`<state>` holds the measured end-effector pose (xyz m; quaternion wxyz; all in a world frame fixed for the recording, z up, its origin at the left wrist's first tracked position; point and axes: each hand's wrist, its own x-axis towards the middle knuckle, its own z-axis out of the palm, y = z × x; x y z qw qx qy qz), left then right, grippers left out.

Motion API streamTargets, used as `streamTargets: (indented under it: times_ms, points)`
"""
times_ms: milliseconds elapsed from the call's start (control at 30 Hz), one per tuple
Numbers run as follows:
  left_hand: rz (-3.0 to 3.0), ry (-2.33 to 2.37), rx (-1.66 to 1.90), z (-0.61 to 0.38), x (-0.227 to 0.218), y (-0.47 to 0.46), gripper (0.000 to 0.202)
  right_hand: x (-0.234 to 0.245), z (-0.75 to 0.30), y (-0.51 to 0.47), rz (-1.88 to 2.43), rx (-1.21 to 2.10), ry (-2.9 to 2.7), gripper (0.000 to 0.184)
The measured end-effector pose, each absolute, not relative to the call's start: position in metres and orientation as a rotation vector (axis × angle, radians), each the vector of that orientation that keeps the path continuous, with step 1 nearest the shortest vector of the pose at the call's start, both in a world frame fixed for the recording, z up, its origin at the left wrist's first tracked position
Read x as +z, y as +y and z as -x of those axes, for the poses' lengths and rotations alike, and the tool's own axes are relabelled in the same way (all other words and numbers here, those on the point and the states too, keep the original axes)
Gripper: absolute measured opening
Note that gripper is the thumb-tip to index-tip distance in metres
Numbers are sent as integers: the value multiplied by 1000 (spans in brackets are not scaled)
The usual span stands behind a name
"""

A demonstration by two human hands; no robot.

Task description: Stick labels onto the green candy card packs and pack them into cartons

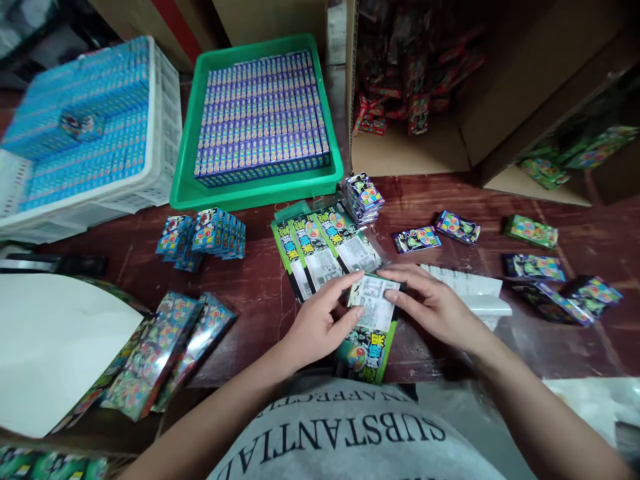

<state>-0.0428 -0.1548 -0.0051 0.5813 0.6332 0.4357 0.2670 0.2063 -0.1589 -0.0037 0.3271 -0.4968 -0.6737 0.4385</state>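
A green and black candy packet (pixel 370 353) with a white printed panel is held at the table's front edge, close to my body. My left hand (pixel 320 323) pinches its left side, thumb over the white panel. On the packet's upper right edge, the fingers and thumb of my right hand (pixel 430 303) are closed. Just beyond my hands, several like packets (pixel 317 250) lie side by side, overlapping. A small stack of purple candy boxes (pixel 364 193) touches their far end. Beside my right wrist lies a white paper strip (pixel 465 283).
A green tray (pixel 255 197) of purple boxes and a white basket (pixel 165 133) of blue boxes stand behind. Blue boxes (pixel 205 233) and filled packs (pixel 160 340) lie left. Loose boxes (pixel 533 267) lie right, before an open carton (pixel 410 157).
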Motion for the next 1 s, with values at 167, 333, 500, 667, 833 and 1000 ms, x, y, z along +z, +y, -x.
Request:
streamTargets:
  times_ms: [167, 333, 500, 667, 833, 1000]
  points:
    - [-1252, 945, 711, 37, -7, -145, 68, -19, -190, -176, 1316, 1192, -1154, 50]
    - [-1224, 904, 640, 32, -8, -130, 50, -27, -165, -191, 1346, 1053, -763, 33]
    - [-1179, 960, 756, 19, -2, -127, 56, -24, -160, -192, 1383, 822, -692, 41]
    - [-1310, 994, 666, 19, -4, -134, 48, -23, -166, -194, 1487, 924, -782, 31]
    - [-1427, 960, 588, 31, -7, -127, 37, -14, -176, -191, 1444, 1040, -1057, 20]
    - [-1501, 975, 785, 27, -1, -112, 11, -5, -186, -187, 1394, 940, -1225, 28]
